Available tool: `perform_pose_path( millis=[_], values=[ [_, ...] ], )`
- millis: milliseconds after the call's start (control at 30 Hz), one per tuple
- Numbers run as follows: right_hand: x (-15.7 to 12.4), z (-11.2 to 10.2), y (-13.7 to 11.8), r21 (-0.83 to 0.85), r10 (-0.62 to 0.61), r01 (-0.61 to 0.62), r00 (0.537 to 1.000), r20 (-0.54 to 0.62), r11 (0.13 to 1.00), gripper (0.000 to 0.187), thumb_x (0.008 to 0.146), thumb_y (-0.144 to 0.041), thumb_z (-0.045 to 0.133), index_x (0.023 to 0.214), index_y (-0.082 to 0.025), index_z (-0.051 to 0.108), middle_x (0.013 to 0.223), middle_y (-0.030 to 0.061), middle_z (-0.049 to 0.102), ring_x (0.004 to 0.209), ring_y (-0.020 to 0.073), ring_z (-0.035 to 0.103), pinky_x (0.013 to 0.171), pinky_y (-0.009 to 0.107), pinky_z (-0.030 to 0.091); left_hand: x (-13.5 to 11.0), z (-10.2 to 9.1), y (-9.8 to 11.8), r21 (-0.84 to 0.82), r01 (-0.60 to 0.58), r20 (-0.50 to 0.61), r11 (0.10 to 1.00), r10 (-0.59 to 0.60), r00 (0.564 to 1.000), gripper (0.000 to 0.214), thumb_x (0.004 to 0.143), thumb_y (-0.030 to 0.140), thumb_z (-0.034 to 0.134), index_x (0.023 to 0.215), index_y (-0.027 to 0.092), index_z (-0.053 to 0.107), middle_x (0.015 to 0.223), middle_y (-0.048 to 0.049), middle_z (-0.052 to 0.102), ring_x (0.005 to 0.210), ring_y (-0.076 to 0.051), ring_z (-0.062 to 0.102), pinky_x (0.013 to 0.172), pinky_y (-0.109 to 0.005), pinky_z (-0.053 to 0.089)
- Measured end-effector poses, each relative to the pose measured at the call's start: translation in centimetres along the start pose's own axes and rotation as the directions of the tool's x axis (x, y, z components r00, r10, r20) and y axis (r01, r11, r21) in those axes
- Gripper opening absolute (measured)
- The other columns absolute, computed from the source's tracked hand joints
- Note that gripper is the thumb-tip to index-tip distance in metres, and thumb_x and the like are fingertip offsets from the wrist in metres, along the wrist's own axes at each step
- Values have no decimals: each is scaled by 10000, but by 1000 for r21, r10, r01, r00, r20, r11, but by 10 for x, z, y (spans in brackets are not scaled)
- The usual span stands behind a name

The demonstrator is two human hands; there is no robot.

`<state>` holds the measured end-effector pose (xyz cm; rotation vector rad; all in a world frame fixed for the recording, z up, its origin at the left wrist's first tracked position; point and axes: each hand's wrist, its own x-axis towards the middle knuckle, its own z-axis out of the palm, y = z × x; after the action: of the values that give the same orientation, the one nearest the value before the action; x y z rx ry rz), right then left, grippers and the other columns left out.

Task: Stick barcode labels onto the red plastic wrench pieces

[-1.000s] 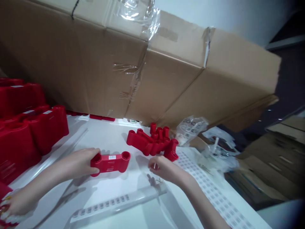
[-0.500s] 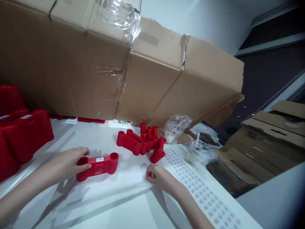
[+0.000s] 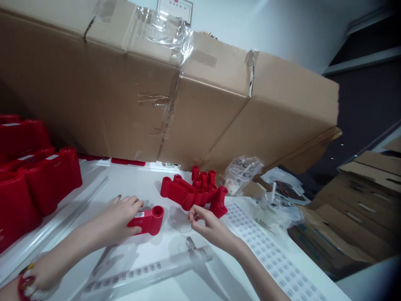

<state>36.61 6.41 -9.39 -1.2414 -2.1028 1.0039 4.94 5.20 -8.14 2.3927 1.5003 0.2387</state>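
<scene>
My left hand (image 3: pixel 123 217) is closed around the left part of a red plastic piece (image 3: pixel 153 221) with a round, hollow end and a white label; the hand hides the rest. To its right, my right hand (image 3: pixel 206 223) has thumb and forefinger pinched together. A thin loop (image 3: pixel 184 230), which looks like a rubber band, hangs at those fingertips. Just beyond the right hand lies a cluster of similar red pieces (image 3: pixel 180 192), with a thin band line across some. Another red piece (image 3: pixel 219 200) leans at the cluster's right end.
Large red pieces (image 3: pixel 53 179) are stacked at the left. A sheet of printed labels (image 3: pixel 263 251) runs along the right table edge. Clear plastic strips (image 3: pixel 150 271) lie in front. Big cardboard boxes (image 3: pixel 131 108) wall off the back; plastic bags (image 3: pixel 242 171) and cartons (image 3: pixel 360 209) are right.
My left hand has moved right and farther over the red piece, covering its left end. My right hand has risen slightly toward the cluster. The camera view has shifted left.
</scene>
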Motion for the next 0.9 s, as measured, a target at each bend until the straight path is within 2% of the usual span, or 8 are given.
perform_pose_path(
  millis=[133,233,333,433,567,733,900],
  values=[
    [27,17,-5,267,-44,31,998,43,963,133,854,-259,618,834,-220,492,816,-4,564,795,172,557,778,319,448,11,5,6,31,-32,12,999,31,999,286,875,283,599,1136,170,629,1218,-155,685,1118,-352,624,1110,-581,335],
    [43,29,-6,418,-54,37,998,29,908,165,868,-310,626,887,-226,485,807,-14,549,777,159,568,792,322,462,17,11,6,32,-46,6,998,45,999,241,880,292,588,1083,170,634,1163,-143,701,1072,-354,638,1040,-564,403],
    [54,35,-10,513,-59,38,998,25,857,127,930,-334,561,956,-230,491,921,18,600,797,148,595,828,335,482,20,16,5,29,-46,-7,999,46,999,212,882,305,569,1044,182,630,1100,-128,716,997,-352,654,919,-510,474],
    [61,36,-14,549,-73,43,997,32,835,169,974,-381,493,1079,-249,491,1161,69,645,730,118,586,800,339,507,21,19,3,31,-45,-20,999,46,999,196,877,299,568,1027,187,628,1069,-131,724,974,-347,666,897,-484,474],
    [64,32,-18,478,-101,43,990,97,877,381,955,-368,565,1315,-322,450,1402,93,602,564,68,534,671,323,518,21,20,3,25,-49,-25,998,50,998,188,876,291,569,1025,190,624,1051,-123,735,967,-339,676,885,-463,475],
    [62,31,-23,239,-67,0,960,274,971,832,801,-219,791,1499,-430,391,1561,74,486,625,79,608,575,278,497,19,23,1,28,-47,-17,999,47,999,191,888,291,575,1026,172,632,1066,-133,749,960,-347,688,898,-482,478],
    [72,34,-27,82,-28,-1,937,348,997,859,747,-191,803,1499,-357,422,1475,91,550,667,94,588,595,274,519,20,22,4,30,-27,24,999,26,999,220,910,319,617,1066,168,651,1054,-119,775,941,-329,721,941,-473,483]
  ],
)
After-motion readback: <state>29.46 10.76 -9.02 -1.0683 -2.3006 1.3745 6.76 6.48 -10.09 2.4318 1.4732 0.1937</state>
